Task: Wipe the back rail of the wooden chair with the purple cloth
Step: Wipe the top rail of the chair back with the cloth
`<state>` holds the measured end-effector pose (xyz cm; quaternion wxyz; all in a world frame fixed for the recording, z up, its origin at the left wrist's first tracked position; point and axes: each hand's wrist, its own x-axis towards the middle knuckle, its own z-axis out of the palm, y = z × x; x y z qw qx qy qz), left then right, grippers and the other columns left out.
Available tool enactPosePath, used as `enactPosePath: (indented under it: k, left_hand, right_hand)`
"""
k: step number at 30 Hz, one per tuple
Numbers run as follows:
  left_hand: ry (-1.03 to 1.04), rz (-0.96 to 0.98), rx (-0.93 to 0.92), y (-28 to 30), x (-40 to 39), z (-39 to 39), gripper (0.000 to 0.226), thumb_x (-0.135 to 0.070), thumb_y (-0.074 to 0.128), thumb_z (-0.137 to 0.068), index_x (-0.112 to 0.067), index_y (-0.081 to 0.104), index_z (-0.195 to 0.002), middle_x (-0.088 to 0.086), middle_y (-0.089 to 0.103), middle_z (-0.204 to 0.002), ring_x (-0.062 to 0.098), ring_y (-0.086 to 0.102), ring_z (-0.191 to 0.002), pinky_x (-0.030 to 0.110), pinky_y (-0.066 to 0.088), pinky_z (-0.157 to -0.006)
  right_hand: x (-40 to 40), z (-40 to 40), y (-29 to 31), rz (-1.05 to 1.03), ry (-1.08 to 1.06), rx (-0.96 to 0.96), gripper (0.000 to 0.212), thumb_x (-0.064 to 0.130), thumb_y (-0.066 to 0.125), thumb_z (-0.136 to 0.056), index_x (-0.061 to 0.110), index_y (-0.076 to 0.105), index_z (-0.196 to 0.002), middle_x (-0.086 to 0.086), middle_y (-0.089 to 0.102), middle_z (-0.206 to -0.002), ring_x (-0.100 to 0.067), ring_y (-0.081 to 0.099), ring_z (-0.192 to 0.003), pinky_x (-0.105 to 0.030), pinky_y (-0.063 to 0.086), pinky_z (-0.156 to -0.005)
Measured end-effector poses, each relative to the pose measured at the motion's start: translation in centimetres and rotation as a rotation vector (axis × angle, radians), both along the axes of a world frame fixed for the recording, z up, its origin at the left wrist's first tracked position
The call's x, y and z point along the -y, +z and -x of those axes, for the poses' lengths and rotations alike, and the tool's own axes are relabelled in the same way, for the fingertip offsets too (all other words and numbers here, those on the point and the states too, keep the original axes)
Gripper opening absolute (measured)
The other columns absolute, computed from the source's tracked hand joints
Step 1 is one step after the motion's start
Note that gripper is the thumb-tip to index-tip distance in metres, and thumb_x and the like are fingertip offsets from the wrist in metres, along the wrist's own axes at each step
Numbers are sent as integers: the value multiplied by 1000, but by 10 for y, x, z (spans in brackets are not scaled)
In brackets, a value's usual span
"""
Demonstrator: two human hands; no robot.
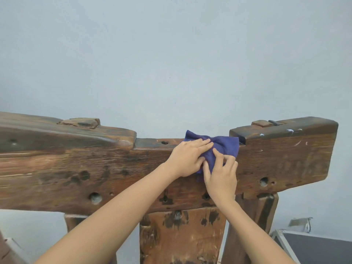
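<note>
The chair's back rail (95, 164) is a thick, dark, worn wooden beam running across the view, with a lowered notch in its middle. A crumpled purple cloth (226, 146) is draped over the notch's right end, against the raised right block. My left hand (187, 159) lies flat on the cloth's left part, fingers pointing right. My right hand (221, 174) pinches the cloth's lower front part between thumb and fingers. The cloth's lower edge is hidden behind both hands.
A wide wooden back slat (181, 237) and posts stand under the rail. A pale grey wall is close behind. A dark case with a metal edge (314, 248) sits low at the right. Wooden pegs stick up on both raised ends of the rail.
</note>
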<state>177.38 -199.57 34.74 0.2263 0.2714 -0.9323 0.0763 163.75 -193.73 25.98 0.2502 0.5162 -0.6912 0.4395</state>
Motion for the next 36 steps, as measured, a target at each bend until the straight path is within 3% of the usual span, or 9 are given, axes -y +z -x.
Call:
enactPosePath:
  k: [5,9,12,17,23,26,30,34,36]
  left_hand:
    - [21,100,93,-13,-7,-61,66,-13,46,-93,-31,40,-156,-10,19,-169,16,20,-156,38,17,-123]
    - [101,180,132,-23,-15,-90,68,-15,47,-89,-30,40,-155,-7,16,-170,21,15,-158,38,11,-126]
    - [125,219,169,-28,-21,-107,72,-16,48,-85,-27,38,-156,-5,14,-171,25,14,-158,40,13,-127]
    - [218,361,374,-31,-14,-140,98,-11,66,-84,-32,12,-162,-6,-9,-172,26,0,-159,44,6,-127]
    - [221,474,324,-29,-29,-159,61,-12,82,-74,-23,67,-132,1,40,-162,27,39,-149,43,39,-118]
    - [176,525,223,-25,-34,-166,24,-13,84,-77,-21,81,-100,-2,64,-141,25,58,-134,41,53,-105]
    - [158,402,33,-24,-39,-166,18,-8,69,-91,-15,77,-107,1,75,-122,25,64,-126,45,47,-111]
    - [199,-122,-337,-17,-50,-175,21,-9,50,-98,-20,65,-106,-6,71,-90,21,68,-90,37,50,-80]
    - [232,-258,-573,-15,-52,-180,20,-12,48,-99,-25,63,-99,-8,71,-84,13,65,-78,33,46,-69]
  right_hand:
    - [-17,5,-3,-127,512,282,44,32,72,-94,31,52,-133,3,41,-124,-14,55,-107,-33,50,-91]
    - [-15,4,20,-29,381,593,44,27,73,-93,28,44,-127,3,34,-125,-13,61,-91,-37,51,-87]
    - [-13,4,34,-263,296,601,33,33,71,-93,20,53,-118,-2,58,-118,-30,65,-101,-45,53,-90]
    - [-16,-17,43,-355,569,833,11,29,62,-102,23,65,-111,-5,74,-112,-24,74,-97,-47,60,-85]
    - [-33,-29,70,-306,718,1085,17,39,57,-105,22,64,-104,2,74,-109,-20,74,-95,-32,55,-67]
    - [-45,-34,80,-306,720,1058,28,42,53,-106,16,62,-104,0,76,-101,-14,78,-78,-25,56,-58]
    - [-55,-42,90,-355,722,1023,35,49,41,-109,17,53,-117,-3,72,-120,-22,77,-96,-31,60,-61]
    - [-61,-50,95,-341,995,1381,37,41,37,-111,34,35,-147,-8,63,-135,-24,79,-96,-40,63,-68]
    - [-61,-52,94,-264,1168,1580,62,30,50,-109,45,16,-158,-11,62,-134,-23,79,-95,-37,64,-68]
